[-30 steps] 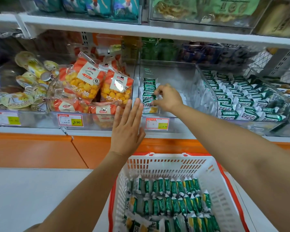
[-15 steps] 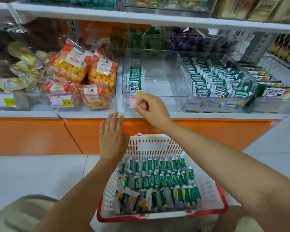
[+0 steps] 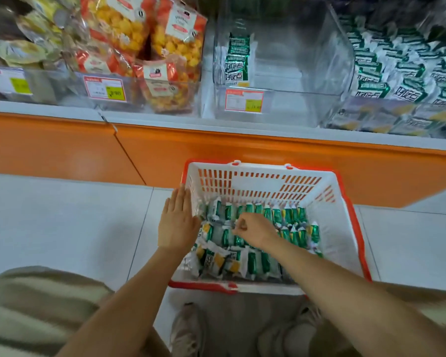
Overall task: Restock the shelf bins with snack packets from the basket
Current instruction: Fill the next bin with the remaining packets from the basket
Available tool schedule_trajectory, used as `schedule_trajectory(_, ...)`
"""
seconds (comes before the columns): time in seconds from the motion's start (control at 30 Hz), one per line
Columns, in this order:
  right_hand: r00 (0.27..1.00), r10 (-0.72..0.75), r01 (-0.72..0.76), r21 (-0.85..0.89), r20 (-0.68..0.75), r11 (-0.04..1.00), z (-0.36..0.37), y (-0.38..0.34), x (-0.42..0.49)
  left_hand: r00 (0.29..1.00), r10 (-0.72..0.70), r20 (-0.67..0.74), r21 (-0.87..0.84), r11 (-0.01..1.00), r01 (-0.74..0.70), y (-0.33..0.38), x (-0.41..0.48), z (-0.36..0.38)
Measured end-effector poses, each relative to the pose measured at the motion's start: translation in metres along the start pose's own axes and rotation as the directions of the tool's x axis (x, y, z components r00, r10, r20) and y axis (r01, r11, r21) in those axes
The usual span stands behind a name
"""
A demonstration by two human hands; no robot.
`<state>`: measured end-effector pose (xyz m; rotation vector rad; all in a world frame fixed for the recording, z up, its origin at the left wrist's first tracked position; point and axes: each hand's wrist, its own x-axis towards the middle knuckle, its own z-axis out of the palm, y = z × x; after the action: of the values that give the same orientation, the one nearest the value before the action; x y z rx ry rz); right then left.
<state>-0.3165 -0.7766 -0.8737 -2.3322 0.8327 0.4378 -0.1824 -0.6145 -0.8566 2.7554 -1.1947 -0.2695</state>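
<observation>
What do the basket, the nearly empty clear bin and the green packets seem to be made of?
The basket looks like moulded plastic: white slotted walls, red rim, dull sheen. The clear bin is rigid transparent plastic, perhaps acrylic: the shelf shows through and its edges glint. The green packets look like thin glossy film, crinkled, catching light.

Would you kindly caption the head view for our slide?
Right hand curled over green packets in basket; left hand flat at its rim.
</observation>
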Motion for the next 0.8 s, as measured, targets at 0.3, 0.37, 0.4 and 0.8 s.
schedule_trajectory(0.3,0.948,0.169,-0.157,-0.065,0.269,0.985,0.050,0.012,-0.003,0.992,0.081,-0.092,-0.025,0.996,-0.084,-0.009,-0.003,0.020)
schedule_trajectory(0.37,0.957,0.153,-0.145,-0.051,0.246,0.988,0.052,0.013,0.000,0.991,0.075,-0.115,-0.002,0.997,-0.076,-0.009,-0.002,0.021)
schedule_trajectory(0.4,0.958,0.147,-0.138,-0.053,0.246,0.989,0.049,0.013,0.002,0.989,0.074,-0.127,0.007,0.997,-0.074,-0.008,0.000,0.020)
schedule_trajectory(0.8,0.993,-0.041,0.086,0.424,-0.115,0.902,-0.053,0.000,0.012,0.954,0.261,-0.149,-0.098,0.956,-0.277,0.018,0.027,-0.005)
